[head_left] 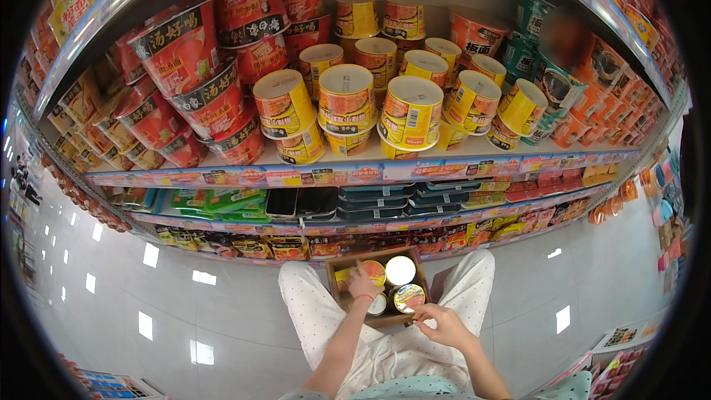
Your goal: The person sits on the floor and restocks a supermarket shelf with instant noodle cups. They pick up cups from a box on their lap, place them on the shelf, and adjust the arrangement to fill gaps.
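Observation:
A brown cardboard box (421, 272) sits between my knees with several instant noodle cups in it. My left hand (361, 284) reaches into its left part, fingers around a yellow instant noodle cup (375, 272) with an orange-patterned lid. Beside that stands a cup with a plain white top (401, 270). In the near right corner is a cup with a yellow and blue lid (409, 298). Another pale round top (378, 305) shows near my left wrist. My right hand (443, 326) hovers at the box's near right corner, fingers loosely bent and apart, nothing visible in them.
Ahead, a store shelf (311, 174) carries stacked yellow noodle cups (346, 96), red noodle tubs (176, 48) on the left and orange and teal tubs (566, 92) on the right. Flat packs (374, 200) fill the lower shelf. Grey tiled floor (244, 311) lies around me.

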Demonstrator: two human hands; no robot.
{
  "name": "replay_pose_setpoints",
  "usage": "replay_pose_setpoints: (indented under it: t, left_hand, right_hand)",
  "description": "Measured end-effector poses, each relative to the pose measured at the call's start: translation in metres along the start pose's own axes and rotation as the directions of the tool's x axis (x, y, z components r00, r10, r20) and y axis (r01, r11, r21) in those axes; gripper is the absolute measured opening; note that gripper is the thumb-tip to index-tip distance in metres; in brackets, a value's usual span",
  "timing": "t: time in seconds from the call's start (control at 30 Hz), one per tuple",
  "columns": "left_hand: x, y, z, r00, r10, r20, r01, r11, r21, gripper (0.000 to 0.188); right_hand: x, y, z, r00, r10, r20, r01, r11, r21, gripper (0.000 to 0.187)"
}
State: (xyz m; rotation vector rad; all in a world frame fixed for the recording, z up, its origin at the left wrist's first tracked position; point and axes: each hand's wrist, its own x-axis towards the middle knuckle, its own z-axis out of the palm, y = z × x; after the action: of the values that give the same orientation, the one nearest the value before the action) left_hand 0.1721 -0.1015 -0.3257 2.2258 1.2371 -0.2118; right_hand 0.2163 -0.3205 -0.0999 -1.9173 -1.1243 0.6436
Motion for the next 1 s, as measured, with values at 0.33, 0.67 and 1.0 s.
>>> replay_pose_setpoints:
  t: [0.33, 0.67, 1.0]
  left_hand:
    - [-0.104, -0.019, -0.096, 0.837, 0.501, 0.218, 0.355, -0.195, -0.914, 0.073]
    - [-0.122, 0.014, -0.139, 0.708, 0.707, -0.006, 0.194, -0.202, -0.960, 0.102]
    - [-0.054, -0.061, -0.023, 0.853, -0.050, 0.519, 0.519, -0.014, -0.854, 0.039]
  right_hand:
    - [0.048, 0.037, 0.031, 0.995, 0.068, 0.078, -0.087, 0.959, 0.270, 0.095]
    - [0.083, -0.088, -0.066, 0.876, -0.391, -0.282, 0.455, 0.863, 0.220, 0.105]
    - [0.260, -0.197, -0.288, 0.499, -0.551, -0.669, 0.305, 0.834, -0.459, 0.086]
